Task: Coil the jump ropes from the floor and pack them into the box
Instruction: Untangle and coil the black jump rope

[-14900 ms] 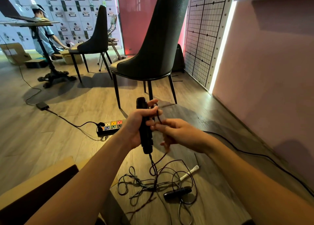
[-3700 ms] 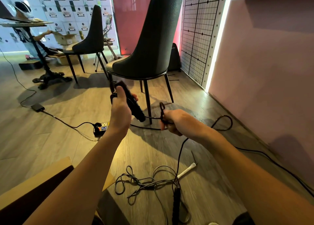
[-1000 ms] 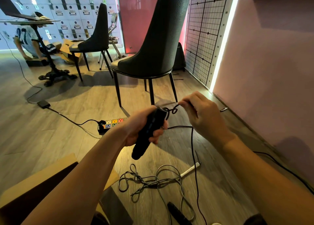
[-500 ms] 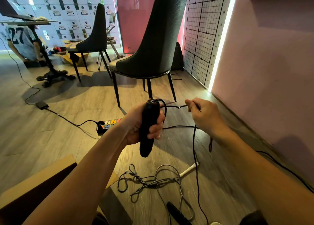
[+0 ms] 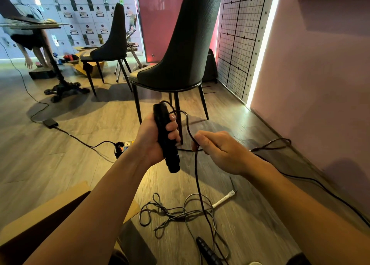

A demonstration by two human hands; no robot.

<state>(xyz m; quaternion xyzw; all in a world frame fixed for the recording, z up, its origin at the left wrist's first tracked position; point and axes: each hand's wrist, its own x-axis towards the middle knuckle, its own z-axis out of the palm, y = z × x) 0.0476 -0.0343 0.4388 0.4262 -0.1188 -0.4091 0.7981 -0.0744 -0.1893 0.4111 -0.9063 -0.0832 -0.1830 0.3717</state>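
Note:
My left hand grips a black jump rope handle upright in front of me. Its black cord loops off the top of the handle and runs down to the floor. My right hand pinches that cord just right of the handle. The rope's second black handle lies on the floor near the bottom edge. A tangle of grey cord with a white handle lies on the floor below my hands. The open cardboard box sits at the lower left, partly behind my left arm.
A dark chair stands right behind my hands, a second chair farther left. A power strip and its cable lie left of my hands. The pink wall is close on the right. Another person stands by a table at far left.
My right hand has come down and in toward the handle, still pinching the cord. My left hand turned the handle more upright and raised it a little.

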